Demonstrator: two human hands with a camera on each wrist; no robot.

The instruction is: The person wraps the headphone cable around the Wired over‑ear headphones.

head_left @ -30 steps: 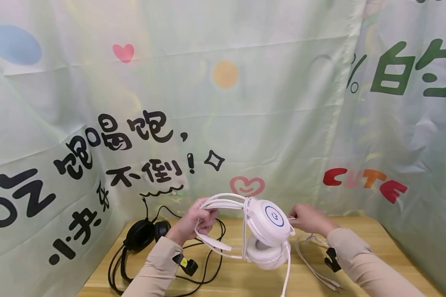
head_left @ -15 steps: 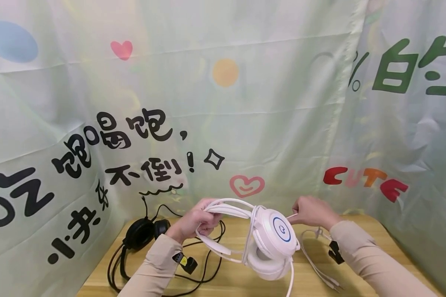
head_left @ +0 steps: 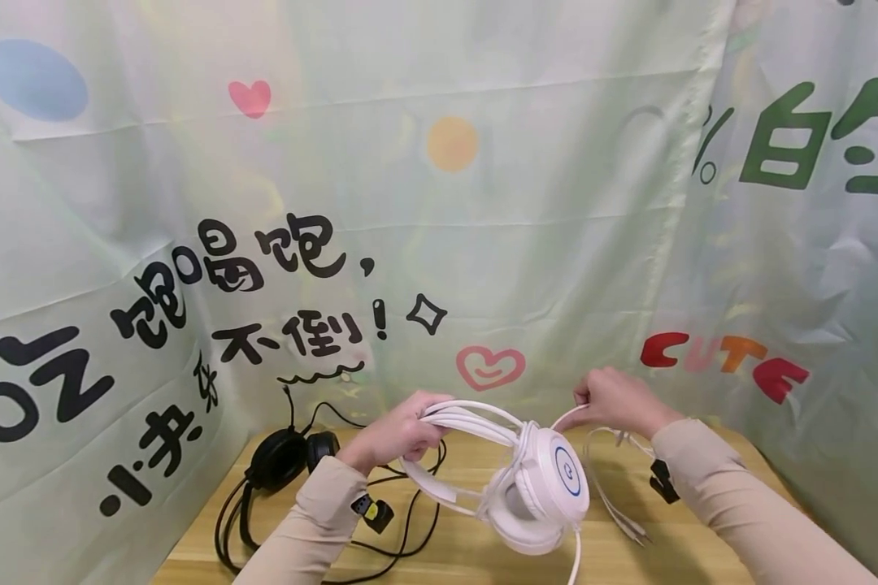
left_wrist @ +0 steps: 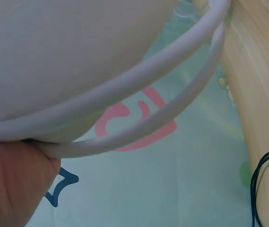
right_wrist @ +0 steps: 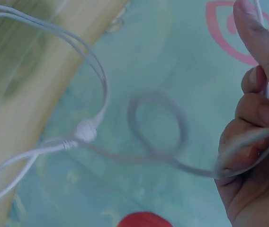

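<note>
A white headset (head_left: 552,475) with a blue ring and logo on its ear cup is held up over the table in the head view. My left hand (head_left: 402,431) grips its headband at the left end; the left wrist view shows the band's two thin tubes (left_wrist: 139,80) close up. White cord is wrapped round the headset beside the ear cups. To the right, my right hand (head_left: 618,398) pinches this white cord (right_wrist: 113,156), whose curl and split ends hang below the fingers in the right wrist view.
A black headset (head_left: 278,459) with a looped black cable (head_left: 417,540) lies on the left of the wooden table (head_left: 483,569). Printed cloth (head_left: 556,203) hangs close behind the table and at both sides.
My right hand has risen, drawing the cord up from the ear cup. The white headset has shifted right and slightly down with my left hand, and its ear cup has turned.
</note>
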